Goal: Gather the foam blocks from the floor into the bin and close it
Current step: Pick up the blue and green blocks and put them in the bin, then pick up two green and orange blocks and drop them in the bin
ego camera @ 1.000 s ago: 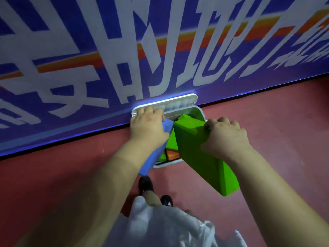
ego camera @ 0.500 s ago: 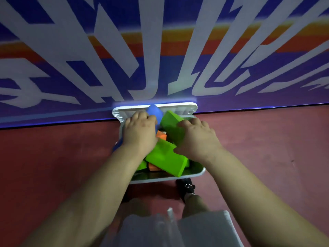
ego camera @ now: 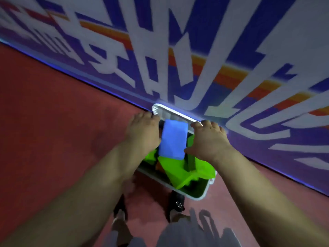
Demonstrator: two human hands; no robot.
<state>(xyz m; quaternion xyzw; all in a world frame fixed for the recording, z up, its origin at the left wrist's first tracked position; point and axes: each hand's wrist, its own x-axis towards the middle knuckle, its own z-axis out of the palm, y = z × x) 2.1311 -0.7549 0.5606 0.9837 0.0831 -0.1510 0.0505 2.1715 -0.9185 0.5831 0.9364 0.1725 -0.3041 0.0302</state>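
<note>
A white bin (ego camera: 199, 194) stands on the red floor against the wall, its white lid (ego camera: 170, 113) open and leaning back on the wall. Inside lie green foam blocks (ego camera: 179, 170), a bit of an orange one (ego camera: 158, 166), and a blue foam block (ego camera: 173, 139) propped on top. My left hand (ego camera: 142, 131) is at the lid's left corner with its fingers curled over the edge. My right hand (ego camera: 209, 139) reaches the lid's right edge, fingers bent over it, and its thumb is near the blue block. The picture is blurred by motion.
A blue wall banner (ego camera: 195, 59) with large white characters and orange stripes runs right behind the bin. Red floor (ego camera: 62, 131) spreads to the left and right. My black shoes (ego camera: 176, 204) stand just in front of the bin.
Both hands let go of the blue and green blocks, which now lie in the bin, and moved up to the lid's edge. The view swung and tilted.
</note>
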